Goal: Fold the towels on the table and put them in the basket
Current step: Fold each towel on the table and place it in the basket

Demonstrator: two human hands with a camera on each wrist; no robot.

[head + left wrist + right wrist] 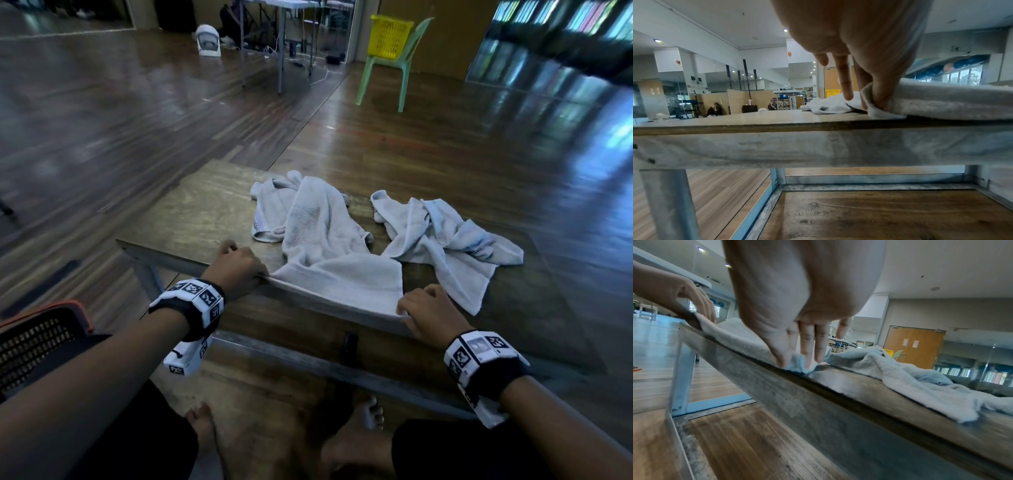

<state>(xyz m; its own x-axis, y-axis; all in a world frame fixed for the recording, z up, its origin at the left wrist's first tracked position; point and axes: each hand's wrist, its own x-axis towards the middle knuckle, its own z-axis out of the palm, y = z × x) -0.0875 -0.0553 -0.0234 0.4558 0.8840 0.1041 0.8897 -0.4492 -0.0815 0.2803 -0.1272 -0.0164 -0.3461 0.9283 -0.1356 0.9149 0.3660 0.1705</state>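
Pinching the near hem of the middle towel (329, 253) at the worktop (191, 219) edge, your left hand (239, 270) grips its left corner and your right hand (430, 313) its right, while another crumpled towel (455, 233) lies just beside, rightward.

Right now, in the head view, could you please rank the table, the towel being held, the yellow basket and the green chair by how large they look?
1. table, largest
2. towel being held, both hands pinching its near corners
3. green chair and yellow basket: both look small and much alike, and they stand far off, so I would not rank them.
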